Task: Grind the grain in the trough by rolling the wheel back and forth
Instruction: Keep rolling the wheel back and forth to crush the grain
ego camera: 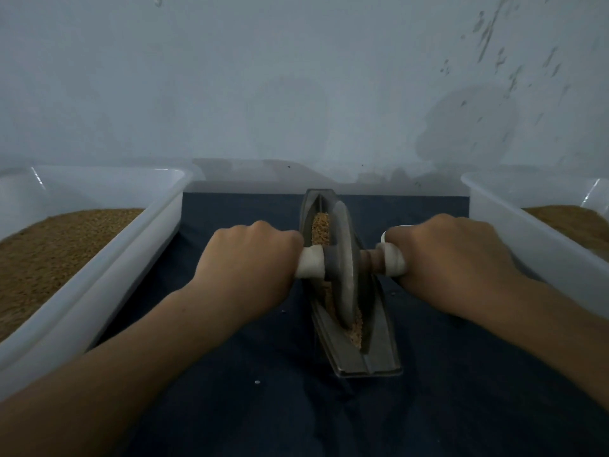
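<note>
1. so, the grip first: the left hand [250, 255] is clenched round the white handle [311, 262] on its side of the wheel [346, 258]. the right hand [451, 255] grasps the matching grip on the other side. the wheel stands on edge in the trough [362, 364], roughly midway along it, and grain [319, 227] shows both beyond it and on the near side.
2. the wheel looks to lean a little in this view. if one hand pushed harder than the other, the rim could climb the trough wall and jump out, scattering grain onto the dark cloth [230, 390]. a few pale specks [257, 381] lie there now.
3. nothing visible pins the trough down. a hard stroke could slide or twist it on the cloth, perhaps toward the left tub [108, 268] or the right tub [501, 232], both of which hold brown grain.
4. ground grain sits close to the near end of the channel, so a long pull toward the person might push it out over that end.
5. both sets of knuckles ride near the trough's edges, and dropped wrists could scrape them on the metal.
6. no brand, label or writing can be read on the tubs, wheel, trough or wall. the light is dim, so faint marks could be missed.
</note>
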